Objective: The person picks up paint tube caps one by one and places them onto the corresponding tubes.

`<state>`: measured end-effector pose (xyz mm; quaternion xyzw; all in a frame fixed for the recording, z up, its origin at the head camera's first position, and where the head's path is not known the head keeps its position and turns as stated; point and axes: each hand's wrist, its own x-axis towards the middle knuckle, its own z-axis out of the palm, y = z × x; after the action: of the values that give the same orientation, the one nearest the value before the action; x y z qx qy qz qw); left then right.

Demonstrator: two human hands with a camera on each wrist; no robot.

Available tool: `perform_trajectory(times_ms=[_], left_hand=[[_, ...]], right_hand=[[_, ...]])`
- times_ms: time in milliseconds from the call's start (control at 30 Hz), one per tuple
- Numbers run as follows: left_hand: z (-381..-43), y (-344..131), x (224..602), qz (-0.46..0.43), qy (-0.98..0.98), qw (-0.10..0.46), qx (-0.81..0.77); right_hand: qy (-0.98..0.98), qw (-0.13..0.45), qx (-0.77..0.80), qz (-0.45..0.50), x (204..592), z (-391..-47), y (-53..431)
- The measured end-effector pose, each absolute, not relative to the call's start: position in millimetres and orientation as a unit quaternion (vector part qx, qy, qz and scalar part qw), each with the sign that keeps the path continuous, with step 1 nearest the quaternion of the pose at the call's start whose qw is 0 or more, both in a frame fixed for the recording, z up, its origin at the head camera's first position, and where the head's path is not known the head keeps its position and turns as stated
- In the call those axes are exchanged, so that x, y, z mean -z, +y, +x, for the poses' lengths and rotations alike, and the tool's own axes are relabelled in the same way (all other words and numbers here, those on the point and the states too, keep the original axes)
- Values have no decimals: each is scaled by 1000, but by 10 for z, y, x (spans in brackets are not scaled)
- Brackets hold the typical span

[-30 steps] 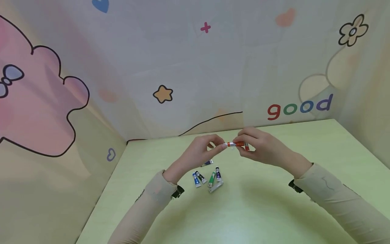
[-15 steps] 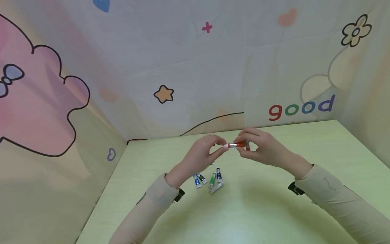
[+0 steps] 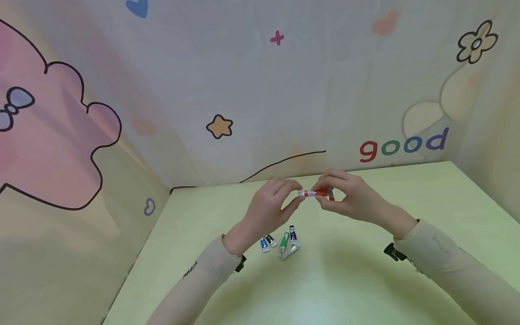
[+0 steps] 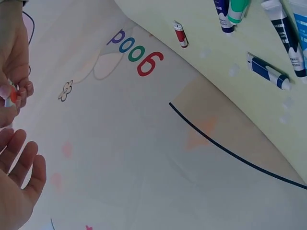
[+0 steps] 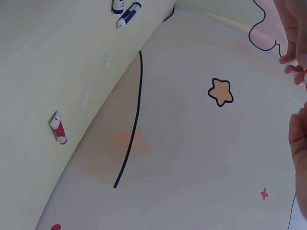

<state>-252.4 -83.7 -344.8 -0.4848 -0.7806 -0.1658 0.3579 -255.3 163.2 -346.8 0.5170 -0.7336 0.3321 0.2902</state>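
An orange paint tube [image 3: 321, 192] is held level above the table in the head view, its white cap [image 3: 301, 193] pointing left. My right hand [image 3: 345, 194] pinches the tube's body between thumb and fingers. At the other end, my left hand [image 3: 270, 203] has its thumb and index fingertips on either side of the cap, pinching it. In the left wrist view, both hands sit at the left edge, with a bit of the orange tube [image 4: 13, 94] showing between fingers; the right wrist view cuts most of them off.
Below the hands lie a green tube [image 3: 284, 241], a purple tube [image 3: 293, 234], a silvery white tube [image 3: 290, 252], a blue tube [image 3: 265, 245] and a black tube [image 3: 271, 240]. A red tube [image 5: 58, 128] and a navy tube [image 4: 267, 71] lie nearer the printed backdrop [image 3: 260, 90].
My left hand has turned at the cap, its knuckles rising and its fingers showing more of the cap. It now covers the navy tube. My right hand stays almost still with the orange tube.
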Motion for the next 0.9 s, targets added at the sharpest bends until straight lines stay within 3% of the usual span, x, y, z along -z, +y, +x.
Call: perform_trajectory(times_ms=[100, 333, 533, 700, 900], left_hand=[[-2507, -853, 3489, -482, -790, 331, 187], [-2510, -895, 3461, -447, -834, 171, 276], [-2520, -897, 3425, -416, -854, 78, 304], [-2529, -873, 3422, -408, -853, 50, 322], [-2530, -834, 3413, -423, -840, 70, 332]], right_hand=[[-732, 304, -298, 532, 3507, -2546, 1636], [-724, 348, -229, 550, 3525, -2559, 1633], [-727, 349, -218, 549, 3546, -2550, 1653], [-727, 353, -213, 549, 3537, -2540, 1657], [-729, 342, -242, 541, 3526, -2529, 1674]])
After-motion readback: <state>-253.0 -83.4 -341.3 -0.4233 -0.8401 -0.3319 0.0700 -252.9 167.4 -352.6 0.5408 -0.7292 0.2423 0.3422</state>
